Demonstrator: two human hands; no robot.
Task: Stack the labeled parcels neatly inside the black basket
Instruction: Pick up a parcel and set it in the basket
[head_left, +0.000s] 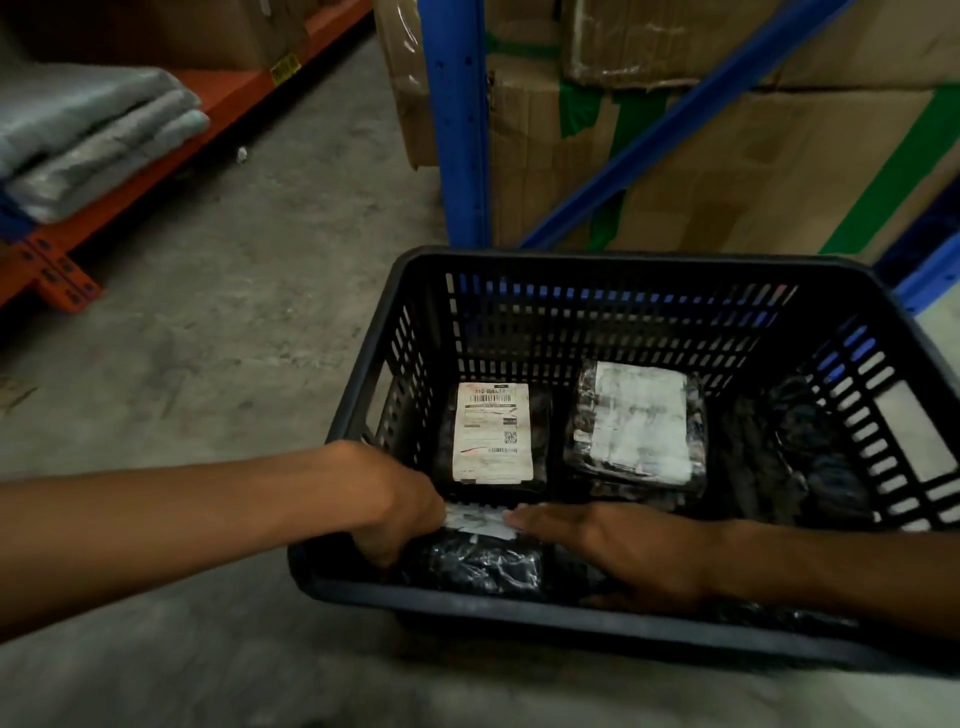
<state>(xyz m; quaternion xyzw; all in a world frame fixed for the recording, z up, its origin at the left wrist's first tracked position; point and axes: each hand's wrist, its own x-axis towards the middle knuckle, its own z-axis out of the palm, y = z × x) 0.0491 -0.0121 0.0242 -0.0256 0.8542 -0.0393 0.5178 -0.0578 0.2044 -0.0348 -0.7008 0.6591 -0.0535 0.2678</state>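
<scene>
Left hand (400, 512) clamped on near parcel (475, 561) at black basket (571, 613) near-left corner; right hand (623, 553) flat, fingers together, pressing on top. Likely soft, light, slippery wrap. Best gripped by opposite edges.

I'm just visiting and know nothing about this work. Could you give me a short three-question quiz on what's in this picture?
1. True or false: both hands are inside the black basket.
2. How many parcels show a white label fully face up at the far side of the basket floor?
3. Which hand lies flat on top of the near parcel: A left, B right?

Key:
1. True: left hand, right hand.
2. Two: the barcode-labelled parcel and the plastic-wrapped parcel.
3. B
</scene>
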